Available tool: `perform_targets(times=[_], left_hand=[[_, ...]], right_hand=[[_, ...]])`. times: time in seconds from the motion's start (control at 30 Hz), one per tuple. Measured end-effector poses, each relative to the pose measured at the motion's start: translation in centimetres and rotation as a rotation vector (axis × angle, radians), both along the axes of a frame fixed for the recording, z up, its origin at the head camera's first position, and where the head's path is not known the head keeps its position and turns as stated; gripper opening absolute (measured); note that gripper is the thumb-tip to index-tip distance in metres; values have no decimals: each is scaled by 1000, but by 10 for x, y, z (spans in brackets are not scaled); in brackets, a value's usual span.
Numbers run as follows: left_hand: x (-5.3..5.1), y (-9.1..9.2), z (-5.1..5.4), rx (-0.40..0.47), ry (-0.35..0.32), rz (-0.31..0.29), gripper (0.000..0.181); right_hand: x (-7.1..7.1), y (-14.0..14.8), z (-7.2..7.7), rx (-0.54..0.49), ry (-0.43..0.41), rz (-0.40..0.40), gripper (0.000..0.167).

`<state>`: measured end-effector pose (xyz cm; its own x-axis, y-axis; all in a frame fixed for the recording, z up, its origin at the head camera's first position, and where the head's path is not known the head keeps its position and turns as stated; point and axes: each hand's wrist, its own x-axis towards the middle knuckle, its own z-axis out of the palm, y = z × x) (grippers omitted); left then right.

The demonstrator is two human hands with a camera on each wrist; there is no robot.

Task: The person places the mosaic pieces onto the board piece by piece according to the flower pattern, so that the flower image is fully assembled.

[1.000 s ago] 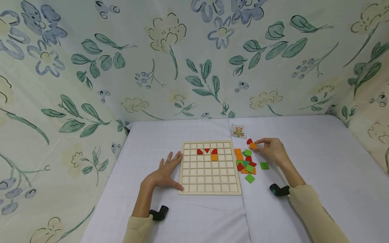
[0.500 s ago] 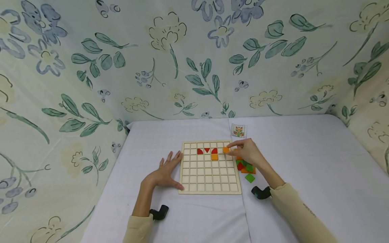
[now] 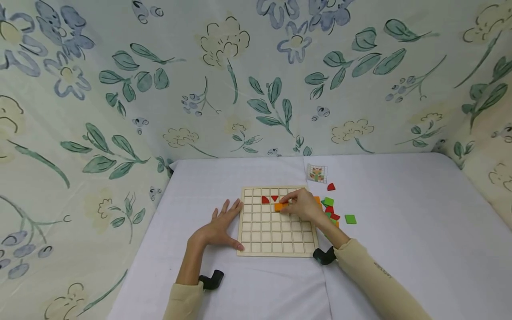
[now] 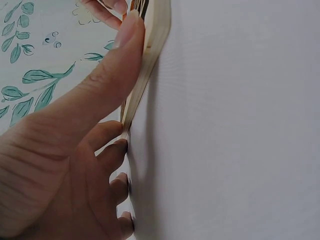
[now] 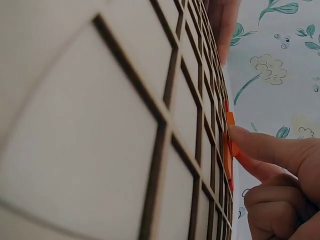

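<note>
Right of the frame's centre, the right hand [image 3: 305,205] pinches an orange tile [image 3: 278,207] at the grid board [image 3: 266,236]. The left hand [image 3: 218,229], fingers spread, touches the board's left edge.

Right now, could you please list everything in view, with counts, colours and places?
Tablecloth: one, white, on the table
Grid board: one, pale wood, on the tablecloth
Red pieces: two visible from the head, red, in upper cells
Held orange piece: one, orange, over the board
Second orange piece: one, orange, beside it, partly hidden
Loose pieces: several, partly hidden; red, green, orange; right of the board
Pattern card: one, multicoloured, beyond them
Floral backdrop: one, pale, behind
Wrist devices: two, black, by the wrists
Sleeves: two, beige, forearms
Left hand: one, bare, board's left edge
Right hand: one, bare, grip on held piece
</note>
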<state>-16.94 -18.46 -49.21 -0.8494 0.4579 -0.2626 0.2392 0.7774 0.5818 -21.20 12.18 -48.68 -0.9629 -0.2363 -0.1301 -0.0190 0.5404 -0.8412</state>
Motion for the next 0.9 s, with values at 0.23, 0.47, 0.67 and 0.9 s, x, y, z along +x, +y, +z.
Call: perform_targets(times=[0.23, 0.47, 0.67, 0.9], left_hand=[[-1, 1, 3, -13, -3, 9, 131], [0, 2, 3, -14, -8, 15, 131], [0, 4, 2, -11, -7, 22, 131], [-1, 7, 3, -9, 2, 28, 132]], right_hand=[[-2, 0, 0, -6, -2, -7, 23], [-4, 2, 0, -6, 9, 18, 22], [-5, 0, 1, 31, 22, 21, 21], [-7, -3, 1, 73, 42, 37, 20]])
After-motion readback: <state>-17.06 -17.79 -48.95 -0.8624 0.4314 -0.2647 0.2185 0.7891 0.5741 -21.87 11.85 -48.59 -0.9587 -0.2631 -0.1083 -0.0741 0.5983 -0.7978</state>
